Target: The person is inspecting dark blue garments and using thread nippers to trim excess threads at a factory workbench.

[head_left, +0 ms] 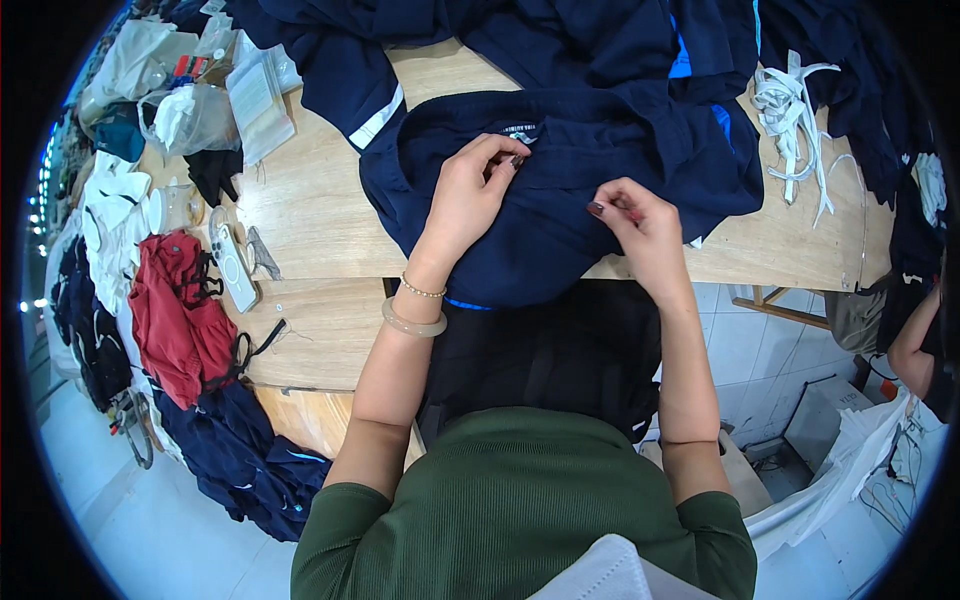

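Note:
A dark navy garment point(550, 235) with a wide waistband, which looks like trousers or shorts, lies bunched on the table in front of me. My left hand point(470, 195) pinches its waistband right beside a small printed label point(518, 131) inside the back. Slightly above the cloth, to the right, my right hand point(645, 230) is closed with thumb and fingertips together. Whatever it may hold is too small to make out. Blue trim shows at the garment's lower edge and right side.
More navy garments point(590, 40) are heaped at the far side. White tapes point(790, 105) lie at the right. Along the left are a red backpack point(180, 310), a phone point(232, 265), plastic bags point(195, 115) and white cloth point(110, 215). Another person's arm point(915, 335) shows at the right edge.

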Available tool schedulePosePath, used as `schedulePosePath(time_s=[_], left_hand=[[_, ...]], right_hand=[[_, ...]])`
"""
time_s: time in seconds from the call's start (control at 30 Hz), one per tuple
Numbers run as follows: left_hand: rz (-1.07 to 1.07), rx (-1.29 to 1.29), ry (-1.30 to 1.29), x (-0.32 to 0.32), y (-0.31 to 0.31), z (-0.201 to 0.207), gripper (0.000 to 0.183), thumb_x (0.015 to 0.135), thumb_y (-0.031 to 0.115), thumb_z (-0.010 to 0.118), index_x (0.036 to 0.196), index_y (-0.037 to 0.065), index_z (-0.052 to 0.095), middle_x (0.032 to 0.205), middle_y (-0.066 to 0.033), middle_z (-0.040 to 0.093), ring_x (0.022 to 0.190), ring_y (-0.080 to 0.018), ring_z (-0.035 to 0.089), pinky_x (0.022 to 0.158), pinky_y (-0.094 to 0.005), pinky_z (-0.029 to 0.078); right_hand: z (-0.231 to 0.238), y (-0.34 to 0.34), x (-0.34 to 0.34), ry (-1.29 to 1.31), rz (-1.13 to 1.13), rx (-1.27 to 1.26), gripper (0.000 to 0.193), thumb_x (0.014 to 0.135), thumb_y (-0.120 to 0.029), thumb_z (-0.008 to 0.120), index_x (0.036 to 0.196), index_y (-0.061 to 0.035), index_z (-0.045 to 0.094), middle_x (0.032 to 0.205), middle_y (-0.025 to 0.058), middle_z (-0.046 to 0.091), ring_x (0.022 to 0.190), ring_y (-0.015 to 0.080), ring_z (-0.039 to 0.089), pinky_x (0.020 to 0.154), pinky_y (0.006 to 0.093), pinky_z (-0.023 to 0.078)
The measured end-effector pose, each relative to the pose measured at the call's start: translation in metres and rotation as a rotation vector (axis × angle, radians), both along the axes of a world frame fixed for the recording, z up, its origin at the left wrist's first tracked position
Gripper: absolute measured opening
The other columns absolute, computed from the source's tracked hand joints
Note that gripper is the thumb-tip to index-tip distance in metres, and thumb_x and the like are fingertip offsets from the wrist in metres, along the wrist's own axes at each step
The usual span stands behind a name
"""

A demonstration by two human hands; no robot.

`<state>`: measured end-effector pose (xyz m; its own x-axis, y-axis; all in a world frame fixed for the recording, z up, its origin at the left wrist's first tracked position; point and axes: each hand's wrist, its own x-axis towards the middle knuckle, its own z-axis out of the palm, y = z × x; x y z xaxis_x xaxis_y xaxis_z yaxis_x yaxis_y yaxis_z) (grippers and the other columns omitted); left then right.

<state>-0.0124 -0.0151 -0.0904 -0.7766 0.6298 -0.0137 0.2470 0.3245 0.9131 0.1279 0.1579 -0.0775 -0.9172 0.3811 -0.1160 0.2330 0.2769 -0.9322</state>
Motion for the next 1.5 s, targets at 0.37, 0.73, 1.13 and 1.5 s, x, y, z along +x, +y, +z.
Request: schedulePosePath(time_s=[0.37, 0.73, 1.13, 1.5], left_hand=[[-0.183, 0.008, 0.632, 0.022, 0.018, 0.018, 0.023, 0.071, 0.001, 0.074, 0.092, 0.005, 0.065, 0.095, -0.0057, 0.055, 0.080, -0.0226, 0.054, 0.069, -0.0319, 0.047], [0.543, 0.186, 0.210, -0.012, -0.006, 0.004, 0.003, 0.094, 0.000, 0.058, 0.096, -0.001, 0.060, 0.084, -0.0066, 0.065, 0.077, -0.0113, 0.063, 0.070, -0.0225, 0.050], [-0.134, -0.016, 0.480, 0.018, 0.021, 0.001, 0.014, 0.079, 0.003, 0.070, 0.090, 0.001, 0.062, 0.087, -0.0098, 0.057, 0.078, -0.0265, 0.060, 0.069, -0.0338, 0.049], [-0.272, -0.058, 0.547, 0.000, 0.017, 0.014, 0.006, 0.084, 0.000, 0.064, 0.089, 0.000, 0.061, 0.083, -0.0132, 0.059, 0.074, -0.0312, 0.061, 0.065, -0.0343, 0.050]], right_hand=[[-0.007, 0.010, -0.011, 0.093, -0.111, -0.165, 0.016, 0.093, -0.009, 0.061, 0.091, 0.0066, 0.064, 0.084, 0.0072, 0.069, 0.079, 0.0081, 0.061, 0.077, 0.0207, 0.047], [-0.019, 0.014, -0.020, 0.072, -0.185, -0.301, 0.017, 0.095, -0.012, 0.061, 0.097, 0.0037, 0.067, 0.087, 0.0049, 0.069, 0.083, 0.0090, 0.062, 0.082, 0.0210, 0.047], [-0.010, 0.013, -0.023, 0.038, -0.154, -0.265, 0.015, 0.094, -0.013, 0.064, 0.091, 0.0013, 0.063, 0.083, 0.0018, 0.065, 0.079, 0.0067, 0.057, 0.077, 0.0207, 0.045], [0.027, 0.021, -0.020, 0.089, 0.002, 0.141, 0.021, 0.082, -0.011, 0.073, 0.096, -0.0018, 0.061, 0.086, 0.0052, 0.061, 0.079, 0.0153, 0.059, 0.074, 0.0269, 0.047]])
